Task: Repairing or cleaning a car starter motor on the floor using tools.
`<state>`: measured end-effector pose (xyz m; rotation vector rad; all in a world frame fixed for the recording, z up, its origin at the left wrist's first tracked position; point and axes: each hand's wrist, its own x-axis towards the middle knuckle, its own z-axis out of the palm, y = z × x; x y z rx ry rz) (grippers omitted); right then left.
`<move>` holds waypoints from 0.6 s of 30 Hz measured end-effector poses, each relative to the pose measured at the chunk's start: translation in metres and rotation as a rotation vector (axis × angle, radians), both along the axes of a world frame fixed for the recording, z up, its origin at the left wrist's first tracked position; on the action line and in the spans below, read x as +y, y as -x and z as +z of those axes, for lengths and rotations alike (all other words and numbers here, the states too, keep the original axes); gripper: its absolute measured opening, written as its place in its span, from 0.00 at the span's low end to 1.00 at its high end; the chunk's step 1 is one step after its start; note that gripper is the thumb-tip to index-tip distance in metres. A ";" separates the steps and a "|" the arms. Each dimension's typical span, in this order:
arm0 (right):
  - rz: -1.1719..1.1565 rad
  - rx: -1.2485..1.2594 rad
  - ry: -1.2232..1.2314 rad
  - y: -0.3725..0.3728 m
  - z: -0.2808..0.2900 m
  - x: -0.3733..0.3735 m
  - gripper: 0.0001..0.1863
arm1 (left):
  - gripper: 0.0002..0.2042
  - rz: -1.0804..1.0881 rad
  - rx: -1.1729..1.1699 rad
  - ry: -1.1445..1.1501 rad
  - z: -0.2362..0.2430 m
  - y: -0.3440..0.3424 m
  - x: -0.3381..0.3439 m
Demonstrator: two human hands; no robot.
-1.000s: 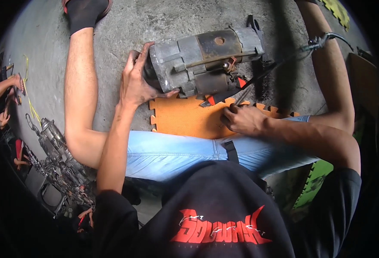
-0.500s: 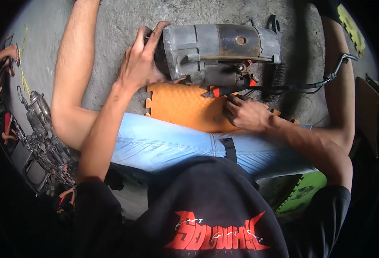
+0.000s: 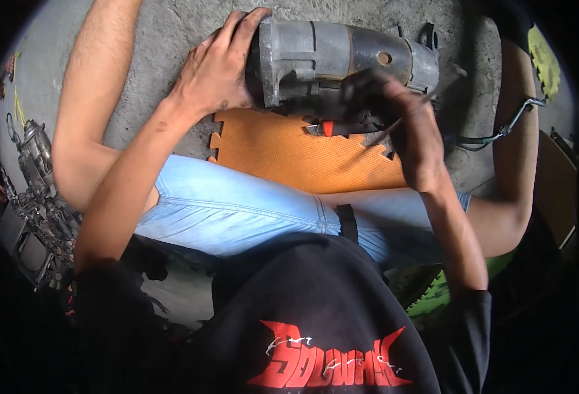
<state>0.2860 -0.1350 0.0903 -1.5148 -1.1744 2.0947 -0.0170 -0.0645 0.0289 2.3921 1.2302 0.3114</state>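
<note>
A grey starter motor [image 3: 329, 56] with a dark middle band lies on its side in front of me. My left hand [image 3: 220, 62] is wrapped round its wide left end, with the fingertips over the upper rim. My right hand [image 3: 414, 128], smeared by motion, hovers over the motor's near side with its fingers curled. A thin dark rod [image 3: 450, 79] slants across that hand and looks held in it; its exact kind is too blurred to tell. Below the motor, pliers with red-and-black grips [image 3: 329, 128] lie partly hidden on an orange foam mat [image 3: 269, 148].
Greasy metal parts [image 3: 36, 144] are heaped on the concrete floor [image 3: 164, 39] at my left. By my right leg there is a bent metal rod with a dark cable [image 3: 516, 118]. A yellow-green mat piece [image 3: 544, 59] lies at the far right, a green mat [image 3: 434, 292] beside me.
My right hand has risen from the orange mat to the motor's near side, with a thin rod now showing across it. My left hand stays on the motor's end. The view has shifted slightly.
</note>
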 end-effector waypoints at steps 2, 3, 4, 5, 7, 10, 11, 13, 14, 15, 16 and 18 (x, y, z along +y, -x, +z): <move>-0.061 -0.337 -0.716 -0.010 -0.012 -0.008 0.16 | 0.60 0.026 0.018 0.020 0.002 -0.004 -0.001; -0.092 -0.500 -1.070 -0.008 -0.013 -0.008 0.17 | 0.61 0.047 0.047 0.045 0.006 -0.007 -0.004; -0.079 -0.581 -1.190 -0.005 -0.015 -0.005 0.17 | 0.61 0.047 0.045 0.049 0.011 -0.009 -0.005; -0.065 -0.660 -1.311 -0.001 -0.015 -0.001 0.16 | 0.60 0.052 0.069 0.099 0.016 -0.010 -0.004; -0.115 -0.408 -1.045 0.014 0.008 0.011 0.15 | 0.59 0.064 0.083 0.155 0.024 -0.010 -0.002; -0.159 -0.054 -0.714 0.022 0.010 0.018 0.16 | 0.58 0.047 0.034 0.117 0.023 -0.010 -0.001; -0.157 -0.032 -0.694 0.022 0.006 0.015 0.15 | 0.59 0.048 0.052 0.086 0.022 -0.009 -0.001; 0.018 -0.120 -0.746 0.029 0.007 0.023 0.10 | 0.59 0.048 0.075 0.058 0.021 -0.008 -0.002; 0.014 -0.159 -0.861 0.034 -0.002 0.022 0.10 | 0.59 0.055 0.088 0.068 0.022 -0.009 -0.003; 0.008 -0.200 -0.976 0.038 -0.007 0.020 0.09 | 0.60 0.060 0.100 0.078 0.023 -0.009 -0.003; 0.006 -0.202 -0.976 0.039 -0.006 0.019 0.09 | 0.60 0.058 0.099 0.077 0.023 -0.009 -0.003; -0.010 -0.201 -0.838 0.042 -0.004 0.018 0.06 | 0.62 0.066 0.109 0.088 0.023 -0.009 -0.005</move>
